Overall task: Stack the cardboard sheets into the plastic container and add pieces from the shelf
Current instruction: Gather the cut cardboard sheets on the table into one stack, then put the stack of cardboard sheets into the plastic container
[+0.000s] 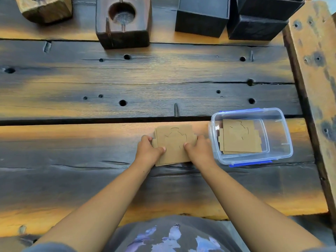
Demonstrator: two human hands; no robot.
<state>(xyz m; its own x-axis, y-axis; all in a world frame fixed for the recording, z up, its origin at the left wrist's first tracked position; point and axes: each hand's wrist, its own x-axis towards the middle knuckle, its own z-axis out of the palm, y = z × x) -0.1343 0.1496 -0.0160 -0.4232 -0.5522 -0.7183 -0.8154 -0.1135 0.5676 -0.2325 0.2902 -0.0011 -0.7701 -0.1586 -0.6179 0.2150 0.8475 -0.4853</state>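
A small stack of brown die-cut cardboard sheets [174,142] lies flat on the dark wooden table. My left hand [148,149] grips its left edge, thumb on top. My right hand [199,148] grips its right edge the same way. Just to the right stands a clear plastic container [283,137] with blue clips, lid off. Inside it lie several more cardboard sheets [240,137], stacked flat on the bottom.
At the table's far edge stand a wooden block with a round hole [123,22], another wooden block [45,10] to its left, and two black boxes [201,20] [258,24]. A light wooden beam [316,70] runs along the right side.
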